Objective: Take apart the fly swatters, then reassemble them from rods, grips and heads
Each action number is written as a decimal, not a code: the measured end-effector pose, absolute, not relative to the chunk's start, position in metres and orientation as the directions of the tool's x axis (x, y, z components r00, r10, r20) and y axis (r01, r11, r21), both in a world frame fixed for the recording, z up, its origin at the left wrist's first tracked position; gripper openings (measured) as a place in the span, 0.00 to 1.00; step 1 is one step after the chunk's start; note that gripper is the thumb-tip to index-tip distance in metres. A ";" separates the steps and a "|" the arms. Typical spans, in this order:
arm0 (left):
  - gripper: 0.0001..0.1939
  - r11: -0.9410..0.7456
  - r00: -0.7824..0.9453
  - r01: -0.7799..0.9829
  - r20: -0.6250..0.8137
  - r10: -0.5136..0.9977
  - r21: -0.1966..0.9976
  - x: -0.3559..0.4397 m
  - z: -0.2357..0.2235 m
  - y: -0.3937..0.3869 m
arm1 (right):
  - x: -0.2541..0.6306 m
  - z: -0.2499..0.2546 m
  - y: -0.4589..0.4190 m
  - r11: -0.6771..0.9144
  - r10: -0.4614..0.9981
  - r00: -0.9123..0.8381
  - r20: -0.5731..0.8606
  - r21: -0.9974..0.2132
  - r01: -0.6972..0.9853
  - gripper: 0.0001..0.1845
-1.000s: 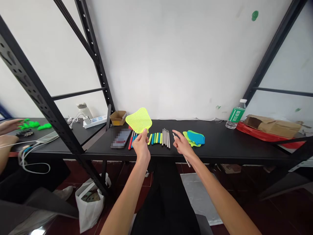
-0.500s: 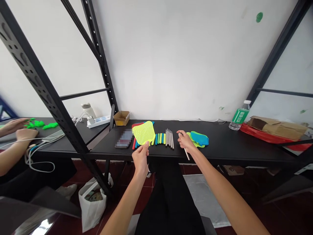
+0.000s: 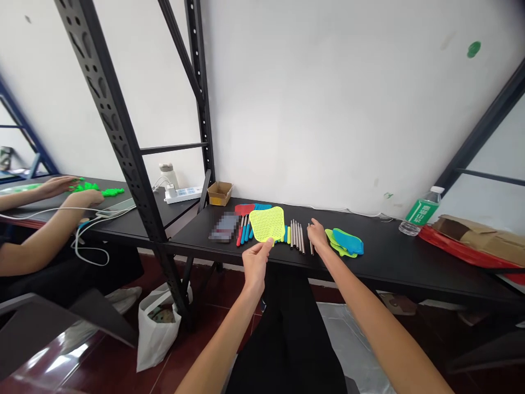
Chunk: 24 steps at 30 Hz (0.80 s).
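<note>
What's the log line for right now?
left hand: pinching yellow mesh | right hand: holding rod | table: rod row left of right hand, mesh stack right of it

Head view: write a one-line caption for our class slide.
Left hand holds a yellow perforated paddle; right hand holds a slim rod.

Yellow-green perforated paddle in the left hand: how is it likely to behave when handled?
The paddle is probably light, being full of holes. It seems fairly stiff: pinched at its lower edge by the left hand, it shows no droop. Its flat shape suggests sliding rather than rolling.
</note>
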State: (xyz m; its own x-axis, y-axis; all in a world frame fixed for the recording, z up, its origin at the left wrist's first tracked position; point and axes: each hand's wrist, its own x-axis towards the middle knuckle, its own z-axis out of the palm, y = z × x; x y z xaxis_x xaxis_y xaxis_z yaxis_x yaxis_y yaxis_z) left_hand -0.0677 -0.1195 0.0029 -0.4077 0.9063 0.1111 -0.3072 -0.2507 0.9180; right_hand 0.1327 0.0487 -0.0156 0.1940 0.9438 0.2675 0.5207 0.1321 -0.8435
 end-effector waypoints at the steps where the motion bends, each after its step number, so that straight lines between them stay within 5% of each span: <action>1: 0.22 -0.245 -0.395 -0.298 0.115 0.911 0.922 -0.066 0.002 -0.121 | 0.133 -0.015 0.045 0.107 0.948 0.208 0.240 -0.858 0.502 0.34; 5: 0.21 -0.241 -0.342 -0.220 0.157 0.927 0.945 -0.054 -0.005 -0.127 | 0.134 -0.007 0.006 0.141 0.959 0.170 0.225 -0.906 0.399 0.29; 6: 0.20 -0.248 -0.315 -0.199 0.178 0.932 0.948 -0.049 -0.007 -0.128 | 0.134 -0.003 -0.010 0.198 0.966 0.110 0.234 -0.943 0.267 0.29; 8: 0.20 -0.272 -0.236 -0.164 0.230 0.944 0.948 -0.037 -0.011 -0.129 | 0.135 0.003 -0.042 0.213 0.974 -0.083 0.209 -0.975 0.055 0.34; 12: 0.22 -0.296 -0.062 -0.079 0.292 0.954 0.952 -0.010 -0.013 -0.128 | 0.150 0.014 -0.076 0.226 0.950 -0.217 0.222 -0.974 -0.008 0.51; 15: 0.24 -0.278 0.104 -0.016 0.278 0.955 0.960 0.005 -0.013 -0.129 | 0.187 0.019 -0.059 0.288 0.956 0.020 0.293 -0.950 0.116 0.51; 18: 0.24 -0.257 0.282 0.119 0.216 0.935 0.959 0.008 -0.026 -0.136 | 0.239 0.020 -0.030 0.203 0.888 0.281 0.363 -0.859 0.470 0.36; 20: 0.20 -0.235 0.302 0.226 0.161 0.940 0.945 0.005 -0.045 -0.143 | 0.268 0.017 -0.016 0.070 0.864 0.310 0.397 -0.703 0.707 0.25; 24: 0.14 -0.082 0.136 0.341 0.037 0.990 0.936 0.002 -0.097 -0.152 | 0.294 -0.002 -0.008 -0.045 0.891 0.249 0.381 -0.470 0.881 0.21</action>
